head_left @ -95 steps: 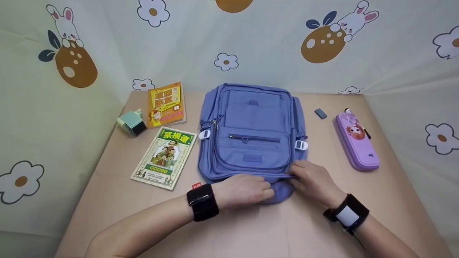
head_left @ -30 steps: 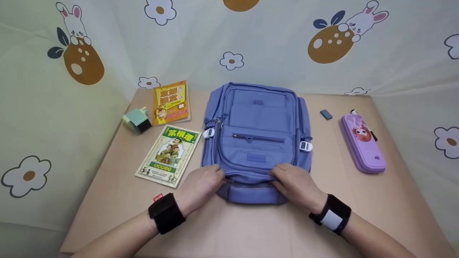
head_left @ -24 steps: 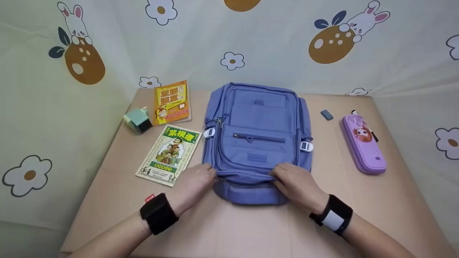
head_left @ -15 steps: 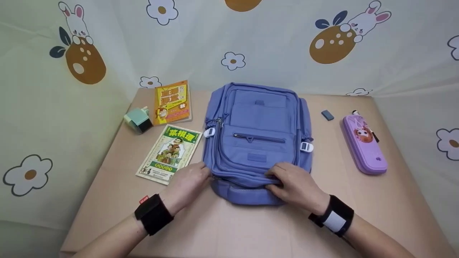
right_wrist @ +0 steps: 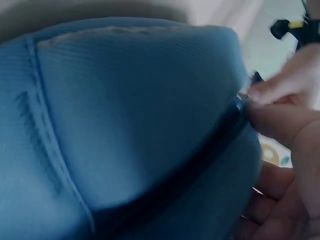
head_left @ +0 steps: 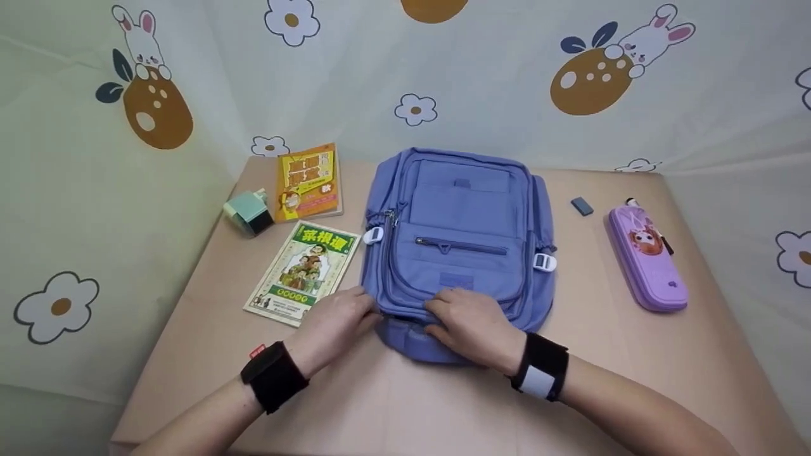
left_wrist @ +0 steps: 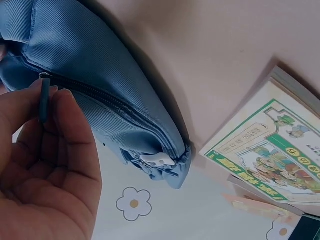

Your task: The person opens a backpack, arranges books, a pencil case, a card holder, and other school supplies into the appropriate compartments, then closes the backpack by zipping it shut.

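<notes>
A blue backpack (head_left: 466, 206) lies front side up on the table, its bottom end toward me. At its near left corner, my left hand (head_left: 332, 326) pinches a zipper pull (left_wrist: 45, 102) between thumb and finger. Zipper teeth (left_wrist: 127, 111) run from the slider toward the bag's side in the left wrist view. My right hand (head_left: 475, 326) grips the fabric at the middle of the near edge, thumb below and fingers above. A dark gap (right_wrist: 170, 182) along the zipper shows in the right wrist view. Its fingertips are partly hidden in the head view.
Left of the bag lie a green-and-cream book (head_left: 304, 272) and an orange book (head_left: 309, 180), with a mint-coloured box-like gadget (head_left: 248, 212) beside them. To the right are a small dark eraser (head_left: 581, 206) and a purple pencil case (head_left: 646, 259). A patterned curtain surrounds the table.
My left hand has travelled leftward along the near edge to the bag's left corner with the pull. More recently, my right hand has shifted left from the right corner toward the middle.
</notes>
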`<state>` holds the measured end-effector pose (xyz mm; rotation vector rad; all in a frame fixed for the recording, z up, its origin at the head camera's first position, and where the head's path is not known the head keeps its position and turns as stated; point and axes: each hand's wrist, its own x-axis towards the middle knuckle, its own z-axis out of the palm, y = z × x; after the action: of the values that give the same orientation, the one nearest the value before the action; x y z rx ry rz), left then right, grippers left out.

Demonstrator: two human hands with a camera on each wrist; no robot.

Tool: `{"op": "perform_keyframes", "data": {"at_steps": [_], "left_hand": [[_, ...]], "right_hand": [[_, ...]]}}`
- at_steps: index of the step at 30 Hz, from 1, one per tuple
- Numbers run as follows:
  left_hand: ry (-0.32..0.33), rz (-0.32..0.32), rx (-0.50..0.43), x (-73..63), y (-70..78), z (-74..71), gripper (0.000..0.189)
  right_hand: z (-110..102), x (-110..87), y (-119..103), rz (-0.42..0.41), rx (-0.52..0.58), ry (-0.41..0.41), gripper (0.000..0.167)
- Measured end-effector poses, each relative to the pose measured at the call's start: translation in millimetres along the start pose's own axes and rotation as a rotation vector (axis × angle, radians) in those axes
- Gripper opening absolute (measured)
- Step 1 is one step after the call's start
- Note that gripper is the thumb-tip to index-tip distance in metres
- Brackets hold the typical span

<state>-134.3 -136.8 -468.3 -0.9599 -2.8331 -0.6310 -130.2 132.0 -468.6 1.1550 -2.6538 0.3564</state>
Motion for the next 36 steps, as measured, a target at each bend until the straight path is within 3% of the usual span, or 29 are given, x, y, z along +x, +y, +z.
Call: {"op": "perform_keyframes", "data": {"at_steps": [4, 10, 25, 32, 36], "left_hand": [[0.009, 0.005, -0.024, 0.3, -3.3, -0.1, 0.004], [0.06, 0.007, -0.011, 0.3, -16.3, -2.2, 0.003], [0.012, -0.158, 0.003, 9.3, -46.3, -12.8, 0.005], [0.0, -0.195, 0.046, 23.5, -55.9, -14.1, 0.005], [-0.018, -0.183, 0.052, 25.1, -56.1, -15.2, 0.004]], "right_hand": [[9.3, -1.4, 0.7, -0.02, -0.033, 0.092, 0.004], [8.5, -6.1, 5.6, -0.028, -0.002, 0.172, 0.008], [2.9, -9.8, 10.2, -0.016, 0.037, 0.145, 0.009], [1.2, -10.0, 9.8, -0.003, 0.053, 0.114, 0.01], [-0.2, -8.7, 8.2, 0.024, 0.067, 0.071, 0.011]]}}
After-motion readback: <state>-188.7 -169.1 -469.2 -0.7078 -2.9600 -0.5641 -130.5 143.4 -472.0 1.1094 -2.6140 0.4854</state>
